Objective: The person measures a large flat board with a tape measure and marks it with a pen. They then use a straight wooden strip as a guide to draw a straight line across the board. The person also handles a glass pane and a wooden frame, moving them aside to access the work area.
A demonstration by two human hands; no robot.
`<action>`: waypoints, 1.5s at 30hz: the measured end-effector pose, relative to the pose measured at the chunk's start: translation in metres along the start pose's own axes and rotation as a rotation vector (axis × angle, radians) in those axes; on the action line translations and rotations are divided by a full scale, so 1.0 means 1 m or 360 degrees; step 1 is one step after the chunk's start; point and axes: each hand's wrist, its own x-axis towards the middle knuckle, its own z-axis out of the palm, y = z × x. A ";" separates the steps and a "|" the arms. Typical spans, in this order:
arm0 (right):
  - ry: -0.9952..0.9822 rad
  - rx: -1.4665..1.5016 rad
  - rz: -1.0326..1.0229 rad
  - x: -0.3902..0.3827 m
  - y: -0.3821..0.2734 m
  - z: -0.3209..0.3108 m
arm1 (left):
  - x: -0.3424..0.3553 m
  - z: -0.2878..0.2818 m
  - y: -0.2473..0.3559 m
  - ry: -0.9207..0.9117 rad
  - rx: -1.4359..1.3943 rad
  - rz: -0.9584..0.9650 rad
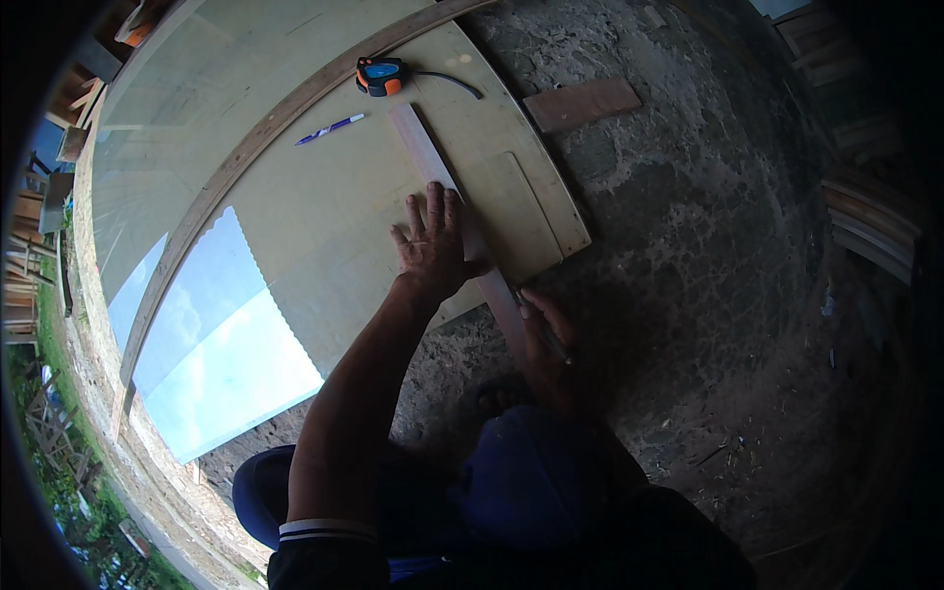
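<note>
Left hand [433,246] spread flat, pinning a wooden straightedge [442,187] on the glass sheet [324,236]; right hand [546,339] pinches a thin tool at the straightedge's near end. Scoring looks under way; the next stroke needs steady pressure.

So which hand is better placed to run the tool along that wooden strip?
Probably the right hand: it holds a thin tool at the near end of the wooden strip. The left hand lies flat, pressing the strip onto the panel.
</note>
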 end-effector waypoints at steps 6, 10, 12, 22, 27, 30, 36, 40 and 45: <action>-0.0078 0.0021 -0.0115 0.003 0.027 0.001 | -0.002 0.004 -0.001 0.0068 -0.0047 0.0022; -0.0108 0.0029 0.0070 0.003 0.025 0.006 | -0.003 0.005 -0.003 0.0094 -0.0058 0.0017; -0.0119 -0.0071 0.0088 0.005 0.016 0.006 | -0.003 0.004 -0.003 0.0082 -0.0067 0.0011; -0.0273 -0.0543 -0.0379 0.094 -0.009 0.046 | -0.003 -0.002 -0.003 0.0006 -0.0045 -0.0025; -0.0141 -0.0485 -0.0659 0.139 -0.003 0.071 | -0.002 -0.004 -0.001 -0.0016 0.0014 0.0002; -0.0173 -0.0417 -0.0634 0.145 -0.005 0.078 | 0.000 0.001 -0.003 0.0011 0.0026 0.0008; -0.0230 -0.0404 -0.0672 0.147 -0.007 0.083 | -0.001 0.003 -0.003 0.0018 0.0014 0.0003; -0.0191 -0.0316 -0.0523 0.147 -0.006 0.088 | -0.001 0.003 -0.004 0.0051 0.0004 0.0010; -0.0213 -0.0411 -0.0636 0.156 0.001 0.085 | 0.001 0.000 -0.003 0.0006 -0.0018 -0.0015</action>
